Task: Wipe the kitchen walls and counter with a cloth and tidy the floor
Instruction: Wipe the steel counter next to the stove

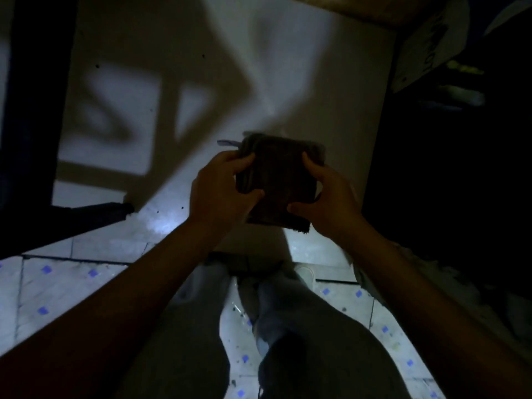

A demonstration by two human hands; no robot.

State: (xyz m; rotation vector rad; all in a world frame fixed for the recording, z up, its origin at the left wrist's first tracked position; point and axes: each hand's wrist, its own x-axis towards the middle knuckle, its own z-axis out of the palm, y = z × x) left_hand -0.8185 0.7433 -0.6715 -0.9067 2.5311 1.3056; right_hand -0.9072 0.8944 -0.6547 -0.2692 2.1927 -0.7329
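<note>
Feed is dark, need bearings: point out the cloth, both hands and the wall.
cloth (280, 180), head view, middle of its folded face
left hand (218, 194), head view, back of hand
right hand (328, 203), head view, back of hand
wall (230, 67), head view, bare lit patch

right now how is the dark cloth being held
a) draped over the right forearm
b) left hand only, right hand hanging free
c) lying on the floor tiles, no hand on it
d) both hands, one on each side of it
d: the folded cloth is gripped from both sides, the left hand on its left edge and the right hand on its right edge, in front of the pale wall.
</note>
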